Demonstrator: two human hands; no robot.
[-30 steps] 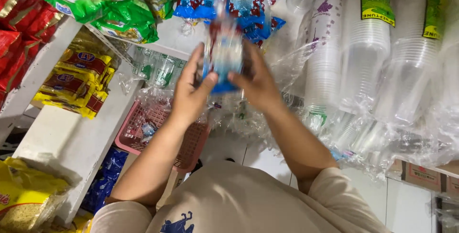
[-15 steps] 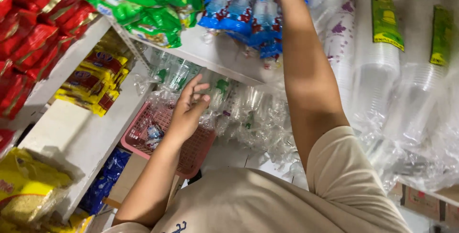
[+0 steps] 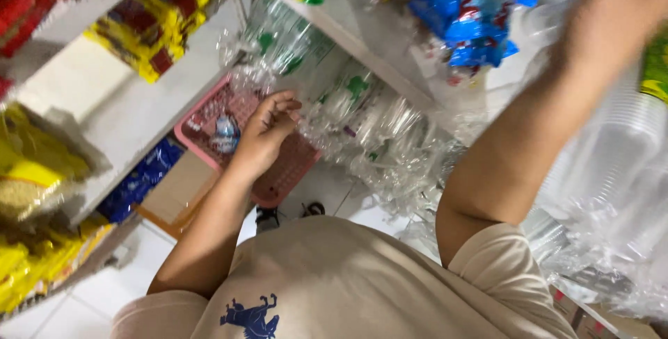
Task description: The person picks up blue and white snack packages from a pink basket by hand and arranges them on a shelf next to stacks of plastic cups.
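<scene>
Lowered, left hand (image 3: 268, 130) now hangs over pink basket (image 3: 296, 165) holding a small bottle (image 3: 225, 133).

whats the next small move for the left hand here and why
Probably lower the left hand into the pink basket and take the small bottle. The hand hovers empty with fingers curled just beside it, while the right hand is raised, blurred, at the blue packets on the upper shelf.

The right hand (image 3: 619, 12) is blurred, its grip unreadable at the frame's top.
</scene>
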